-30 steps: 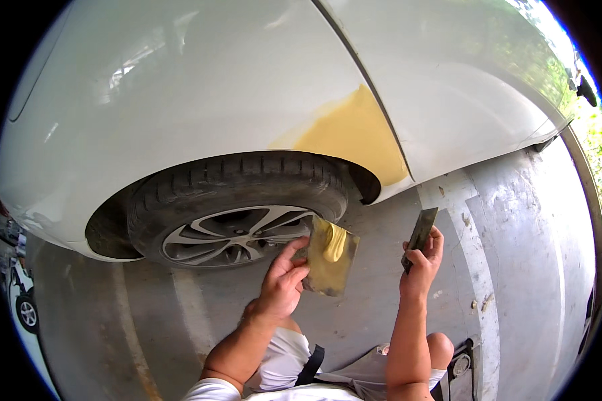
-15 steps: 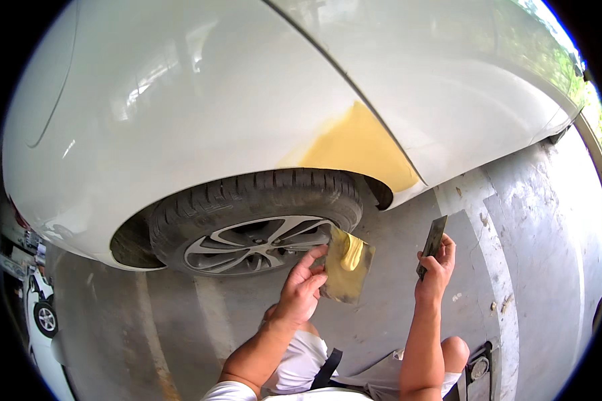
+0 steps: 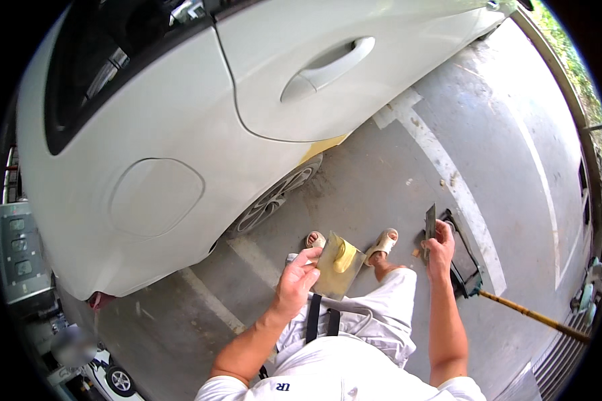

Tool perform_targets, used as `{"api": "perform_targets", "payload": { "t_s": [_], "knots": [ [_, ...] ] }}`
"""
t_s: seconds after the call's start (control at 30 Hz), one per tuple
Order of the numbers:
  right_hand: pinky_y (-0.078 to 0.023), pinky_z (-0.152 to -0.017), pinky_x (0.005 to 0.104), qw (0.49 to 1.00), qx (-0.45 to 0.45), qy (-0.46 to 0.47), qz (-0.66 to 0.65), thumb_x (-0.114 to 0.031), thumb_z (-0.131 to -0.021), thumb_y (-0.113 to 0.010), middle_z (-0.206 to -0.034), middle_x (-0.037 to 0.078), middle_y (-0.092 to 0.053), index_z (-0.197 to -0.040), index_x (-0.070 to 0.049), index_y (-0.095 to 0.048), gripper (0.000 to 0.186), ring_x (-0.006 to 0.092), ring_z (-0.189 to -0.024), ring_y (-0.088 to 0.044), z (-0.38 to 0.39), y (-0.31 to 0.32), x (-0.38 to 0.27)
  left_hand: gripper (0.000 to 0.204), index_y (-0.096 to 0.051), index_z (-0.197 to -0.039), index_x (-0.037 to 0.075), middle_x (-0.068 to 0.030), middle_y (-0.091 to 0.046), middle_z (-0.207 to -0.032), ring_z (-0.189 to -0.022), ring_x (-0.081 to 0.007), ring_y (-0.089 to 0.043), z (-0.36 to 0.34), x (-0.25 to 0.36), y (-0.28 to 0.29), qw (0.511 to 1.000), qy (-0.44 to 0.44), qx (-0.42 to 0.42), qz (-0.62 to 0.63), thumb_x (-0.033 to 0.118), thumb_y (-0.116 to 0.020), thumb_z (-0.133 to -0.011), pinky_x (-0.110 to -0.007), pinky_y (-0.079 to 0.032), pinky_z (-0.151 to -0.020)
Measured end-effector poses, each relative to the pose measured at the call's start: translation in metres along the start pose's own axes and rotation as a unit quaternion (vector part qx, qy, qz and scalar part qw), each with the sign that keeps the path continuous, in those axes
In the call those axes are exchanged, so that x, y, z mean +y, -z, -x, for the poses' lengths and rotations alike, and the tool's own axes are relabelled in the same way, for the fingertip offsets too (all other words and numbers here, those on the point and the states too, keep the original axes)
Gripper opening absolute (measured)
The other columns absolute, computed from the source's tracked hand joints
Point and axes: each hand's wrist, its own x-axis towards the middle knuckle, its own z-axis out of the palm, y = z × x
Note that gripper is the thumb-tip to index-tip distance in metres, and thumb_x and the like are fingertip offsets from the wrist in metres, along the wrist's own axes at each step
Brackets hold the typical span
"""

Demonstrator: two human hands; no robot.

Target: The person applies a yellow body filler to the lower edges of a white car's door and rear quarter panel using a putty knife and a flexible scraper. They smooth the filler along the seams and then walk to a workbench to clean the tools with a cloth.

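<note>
My left hand (image 3: pixel 294 284) grips the edge of a thin square putty board (image 3: pixel 330 278), fingers closed at its left side. A thick lump of yellow body filler (image 3: pixel 344 256) sits on the board's upper part. Off to the right, my right hand (image 3: pixel 440 248) is closed around a dark flat filler spreader (image 3: pixel 431 218), held upright and apart from the board. Beyond both hands stands a white car (image 3: pixel 247 157). A yellow filled patch (image 3: pixel 324 146) shows on its lower panel edge above the rear wheel (image 3: pixel 279 197), partly hidden by the bodywork.
A floor jack (image 3: pixel 463 264) with a long yellow handle (image 3: pixel 534 315) lies right of my right arm. White painted lines (image 3: pixel 441 160) cross the grey floor. At the lower left are another car's wheel (image 3: pixel 120 379) and a person, blurred.
My view has risen and shifted as I stand up from beside the wheel; the door handle and fuel flap now show. Both hands keep hold of the board and spreader.
</note>
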Motion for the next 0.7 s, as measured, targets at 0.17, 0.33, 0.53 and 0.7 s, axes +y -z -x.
{"api": "perform_targets", "payload": {
  "t_s": [0.17,0.33,0.53,0.7],
  "knots": [
    [-0.045,-0.071,0.0229,0.99,0.049,0.011,-0.132,0.009,-0.07,-0.045,-0.093,0.003,-0.057,-0.106,0.0,-0.052,0.038,0.0106,-0.081,-0.054,0.099,0.041,-0.061,0.038,-0.045,-0.124,-0.001,-0.0076,-0.063,-0.097,-0.089,-0.0115,-0.058,0.069,0.068,-0.04,0.998,-0.028,-0.029,-0.038,-0.001,-0.042,-0.086,-0.024,-0.045,-0.084],
    [-0.045,-0.074,0.0246,0.978,0.03,0.001,-0.206,0.008,-0.072,-0.049,-0.093,0.003,-0.058,-0.107,0.0,-0.053,0.037,0.0121,-0.082,-0.055,0.163,0.04,-0.067,0.04,-0.043,-0.125,-0.001,-0.0112,-0.059,-0.107,-0.095,-0.0167,-0.059,0.117,0.084,-0.052,0.993,-0.112,-0.01,-0.025,0.002,-0.043,-0.085,-0.029,-0.047,-0.086],
    [-0.046,-0.075,0.0266,0.97,-0.022,0.034,-0.239,0.007,-0.074,-0.052,-0.092,0.003,-0.059,-0.108,0.001,-0.054,0.035,0.0135,-0.082,-0.056,0.218,0.055,-0.034,0.04,-0.042,-0.125,-0.001,-0.0128,-0.056,-0.114,-0.1,-0.0198,-0.058,0.176,0.042,-0.021,0.984,-0.178,-0.012,-0.012,0.003,-0.042,-0.085,-0.031,-0.046,-0.089],
    [-0.047,-0.07,0.0287,0.981,0.025,0.002,-0.19,0.004,-0.073,-0.052,-0.086,0.003,-0.059,-0.103,0.0,-0.056,0.03,0.0144,-0.077,-0.057,0.303,0.108,0.058,0.038,-0.044,-0.122,0.001,-0.0109,-0.055,-0.114,-0.101,-0.0205,-0.057,0.269,-0.02,-0.004,0.985,-0.172,0.025,-0.005,0.004,-0.041,-0.085,-0.033,-0.046,-0.09]
  ]
}}
